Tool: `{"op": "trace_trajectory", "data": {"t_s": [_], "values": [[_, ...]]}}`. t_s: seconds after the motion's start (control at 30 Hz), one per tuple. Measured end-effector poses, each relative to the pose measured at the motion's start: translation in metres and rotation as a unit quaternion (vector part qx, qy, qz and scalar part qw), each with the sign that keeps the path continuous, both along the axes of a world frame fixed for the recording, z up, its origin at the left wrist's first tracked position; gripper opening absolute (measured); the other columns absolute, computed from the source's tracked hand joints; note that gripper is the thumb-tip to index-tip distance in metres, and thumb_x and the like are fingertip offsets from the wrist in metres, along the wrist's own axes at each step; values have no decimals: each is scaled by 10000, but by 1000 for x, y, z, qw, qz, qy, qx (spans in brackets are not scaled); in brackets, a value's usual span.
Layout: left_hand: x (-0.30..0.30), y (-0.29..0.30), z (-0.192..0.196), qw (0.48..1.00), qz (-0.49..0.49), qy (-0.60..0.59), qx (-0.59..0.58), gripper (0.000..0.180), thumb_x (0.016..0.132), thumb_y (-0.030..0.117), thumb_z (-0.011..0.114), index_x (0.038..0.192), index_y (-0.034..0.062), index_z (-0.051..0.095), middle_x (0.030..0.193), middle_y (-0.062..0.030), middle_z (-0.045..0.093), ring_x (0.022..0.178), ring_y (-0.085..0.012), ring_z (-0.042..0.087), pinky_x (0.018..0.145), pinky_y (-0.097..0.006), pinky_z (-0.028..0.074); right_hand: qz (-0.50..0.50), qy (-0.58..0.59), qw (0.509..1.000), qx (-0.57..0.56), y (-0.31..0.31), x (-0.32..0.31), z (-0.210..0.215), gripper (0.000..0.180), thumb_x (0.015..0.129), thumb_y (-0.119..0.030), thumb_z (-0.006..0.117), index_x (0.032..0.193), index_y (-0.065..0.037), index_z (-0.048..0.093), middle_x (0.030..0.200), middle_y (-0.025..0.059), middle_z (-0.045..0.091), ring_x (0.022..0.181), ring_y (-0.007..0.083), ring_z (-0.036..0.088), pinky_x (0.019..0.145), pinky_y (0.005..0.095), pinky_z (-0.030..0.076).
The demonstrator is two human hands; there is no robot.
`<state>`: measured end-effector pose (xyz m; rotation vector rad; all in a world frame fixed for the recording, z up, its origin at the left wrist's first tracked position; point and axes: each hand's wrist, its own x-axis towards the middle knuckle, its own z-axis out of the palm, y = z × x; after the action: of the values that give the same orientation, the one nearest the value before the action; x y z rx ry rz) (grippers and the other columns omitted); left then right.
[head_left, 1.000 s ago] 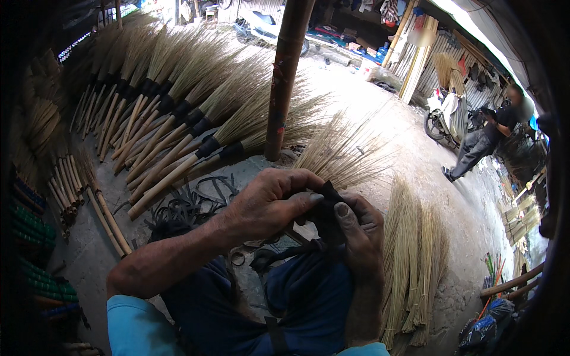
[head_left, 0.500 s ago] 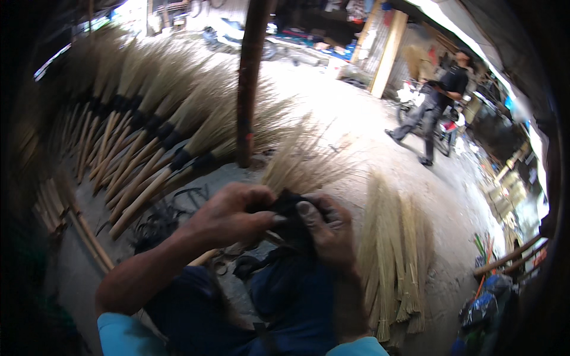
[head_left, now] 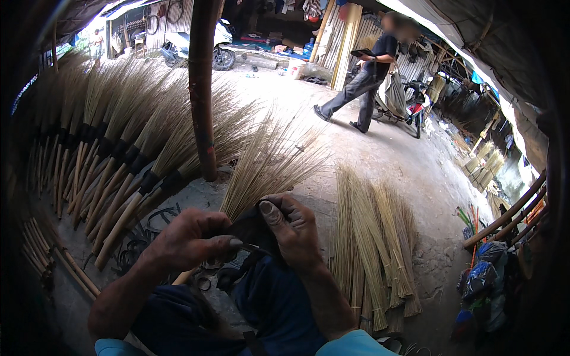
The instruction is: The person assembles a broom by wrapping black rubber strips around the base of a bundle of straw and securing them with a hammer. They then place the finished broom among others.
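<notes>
Black sheeting [head_left: 256, 228] hangs above the lap, clamped in the right hand [head_left: 291, 228] with thumb in front and fingers behind, a hold that I judge keeps it steady. The left hand [head_left: 190, 240], seen through my remote feed, curls in close at the sheeting's left edge, its thumb beside a thin, pale-edged sliver; I cannot tell what those fingers grip. Bristles [head_left: 258, 163] fan out on the far side of the hands, and a pale handle [head_left: 185, 276] shows on the near left; I cannot see how they join. Black scraps [head_left: 133, 246] lie on the ground at left, presumably dropped within easy reach. Loose straw bundles [head_left: 377, 249] lie side by side at near right, perhaps so one can be lifted without leaning. Far left, finished-looking brooms [head_left: 127, 133] stand ranked with heads outward, likely to spare the bristles. Beyond a bamboo post [head_left: 202, 89], a person in dark clothes [head_left: 386, 47] walks near a motorcycle [head_left: 415, 101].
</notes>
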<state>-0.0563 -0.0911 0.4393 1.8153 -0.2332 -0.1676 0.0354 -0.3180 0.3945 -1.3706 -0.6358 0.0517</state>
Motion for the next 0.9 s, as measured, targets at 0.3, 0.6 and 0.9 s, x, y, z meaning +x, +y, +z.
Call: {"op": "trace_trajectory", "data": {"t_s": [0.3,0.6,0.9], "values": [[-4,-7,12,998,0,49,39,341,1073,319,788,899,26,767,708,-18,691,634,-90,635,589,-317,491,-11,21,1000,7,-2,3,1,185,1146,-162,685,1171,11,746,985,19,746,923,67,657,833,255,554],[-5,-2,8,990,-64,56,110,371,1063,375,797,1000,10,786,779,-35,753,689,-125,721,668,-307,592,-37,131,986,94,-1,17,-4,224,1155,-228,682,1215,-16,719,976,14,730,835,57,674,719,239,595],[7,-10,-10,992,44,88,-81,767,1009,482,841,1476,-66,579,1268,-209,730,1175,-259,737,978,-401,613,57,53,996,46,-5,13,-5,238,1156,-232,675,1223,-10,724,1013,57,758,857,70,704,728,244,606]]}}
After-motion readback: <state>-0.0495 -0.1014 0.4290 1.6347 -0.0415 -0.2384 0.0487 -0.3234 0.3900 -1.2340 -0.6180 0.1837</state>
